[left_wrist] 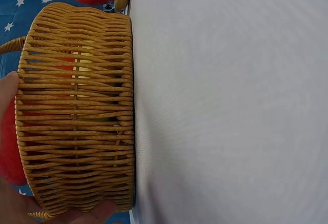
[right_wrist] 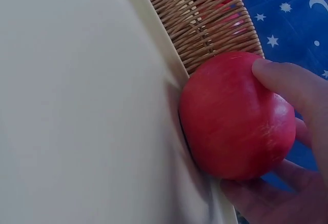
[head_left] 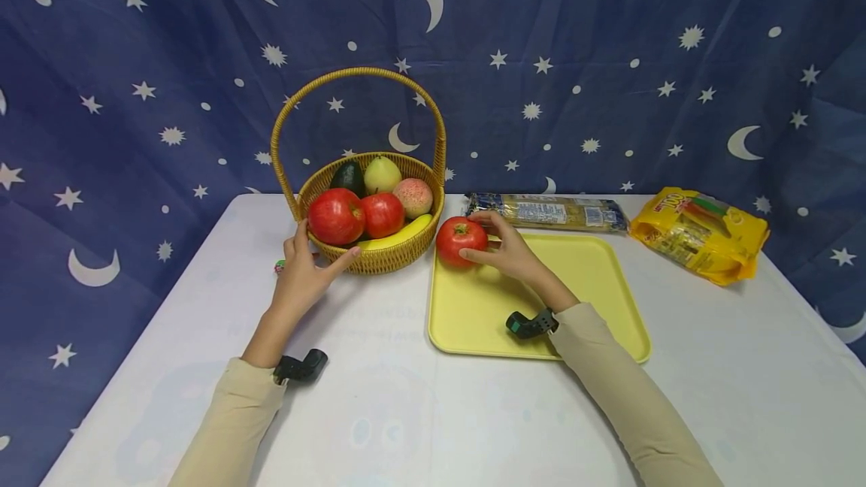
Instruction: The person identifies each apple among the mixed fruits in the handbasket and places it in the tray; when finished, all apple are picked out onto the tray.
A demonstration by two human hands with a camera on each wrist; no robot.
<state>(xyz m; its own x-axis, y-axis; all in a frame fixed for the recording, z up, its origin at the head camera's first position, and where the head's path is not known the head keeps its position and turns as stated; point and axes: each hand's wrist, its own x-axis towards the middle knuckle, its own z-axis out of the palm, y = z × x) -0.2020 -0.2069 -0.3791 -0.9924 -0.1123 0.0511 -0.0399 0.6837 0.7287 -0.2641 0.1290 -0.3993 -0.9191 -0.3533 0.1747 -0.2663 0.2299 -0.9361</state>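
Observation:
A wicker basket (head_left: 389, 260) with a tall handle stands at the back left of the white table. My left hand (head_left: 301, 273) holds its front left side, thumb on the front rim and fingers around the left wall (left_wrist: 77, 116). In the basket lie two red apples (head_left: 336, 216), a banana (head_left: 399, 235), a peach (head_left: 413, 197), a pear (head_left: 382, 174) and an avocado (head_left: 348, 177). My right hand (head_left: 507, 248) grips a red tomato (head_left: 460, 241) between thumb and fingers, at the back left corner of a yellow tray (head_left: 541, 329). The right wrist view shows the tomato (right_wrist: 236, 116) close by the basket.
Behind the tray lies a long clear packet of noodles (head_left: 548, 212). To its right is a yellow plastic bag (head_left: 700, 235). A small green and red item (head_left: 279, 267) peeks out left of my left hand. A starry blue cloth (head_left: 609, 96) hangs behind the table.

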